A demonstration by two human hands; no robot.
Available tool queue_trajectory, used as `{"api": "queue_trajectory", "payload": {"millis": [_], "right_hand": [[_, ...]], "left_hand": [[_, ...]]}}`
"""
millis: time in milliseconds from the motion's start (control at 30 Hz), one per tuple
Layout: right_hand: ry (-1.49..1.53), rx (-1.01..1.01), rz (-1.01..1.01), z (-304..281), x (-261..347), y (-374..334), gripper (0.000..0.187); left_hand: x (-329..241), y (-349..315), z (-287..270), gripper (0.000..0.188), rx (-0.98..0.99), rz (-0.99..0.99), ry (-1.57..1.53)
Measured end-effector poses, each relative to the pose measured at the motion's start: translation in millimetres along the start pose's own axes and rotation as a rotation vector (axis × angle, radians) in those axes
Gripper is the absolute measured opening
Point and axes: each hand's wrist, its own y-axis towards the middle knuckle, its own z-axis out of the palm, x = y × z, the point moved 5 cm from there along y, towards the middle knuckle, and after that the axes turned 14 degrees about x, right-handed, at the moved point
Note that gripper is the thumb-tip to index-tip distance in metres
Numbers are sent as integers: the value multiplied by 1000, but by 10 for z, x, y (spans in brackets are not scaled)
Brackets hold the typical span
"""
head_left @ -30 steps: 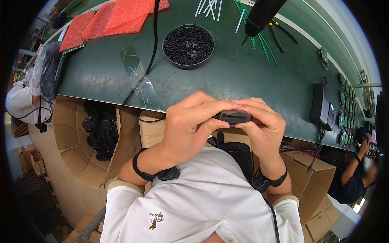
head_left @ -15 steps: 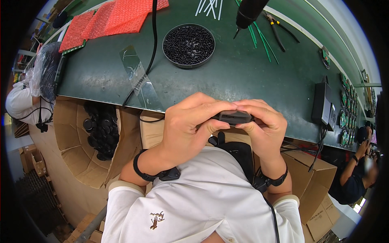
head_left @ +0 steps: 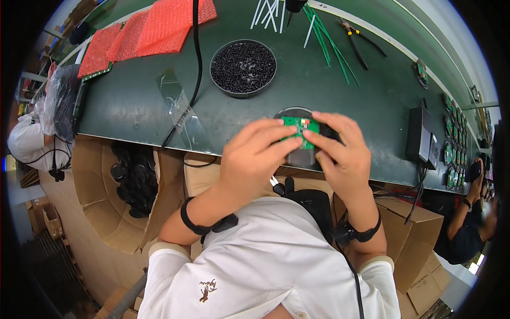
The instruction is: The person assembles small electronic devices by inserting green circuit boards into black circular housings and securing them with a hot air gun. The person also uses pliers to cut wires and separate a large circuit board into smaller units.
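The board (head_left: pixel 309 142) is in front of me at the near edge of the bench (head_left: pixel 133 114), lying face up over a dark round case (head_left: pixel 301 158); whether the case rests on the bench or hangs just above it, I cannot tell. My left hand (head_left: pixel 252 154) has its fingertips bent onto the board's left side, pinching it, and my right hand (head_left: pixel 345 151) grasps the case's right side, with a fingertip on the board. I judge the board to be light, thin and stiff, and fragile where its small parts stand up, so I would take it by the bare edges and press nothing on its face. The case looks like smooth, hard plastic: light, perhaps a little slippery, best gripped around its rim. Beyond my hands is a dish (head_left: pixel 243 95) of small black pieces (head_left: pixel 234 66), with a driver tip (head_left: pixel 289 20), green strips (head_left: pixel 321 40) and pliers (head_left: pixel 357 50) farther off. Below the bench on my left, a carton (head_left: pixel 95 204) holds dark round parts (head_left: pixel 139 189).
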Motion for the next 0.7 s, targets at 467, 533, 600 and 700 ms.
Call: {"api": "queue_trajectory", "payload": {"millis": [467,533,600,700], "right_hand": [[204,44,164,91,-87,27,40],[197,60,168,72,-87,40,39],[197,93,185,54,-74,61,39],[176,90,183,44,-54,59,36]], "left_hand": [[-55,-113,59,54,118,-11,-41],[-60,-104,45,54,122,-24,-43],[-77,-90,24,53,137,-35,-50],[-92,-30,-46,47,179,-39,-72]]}}
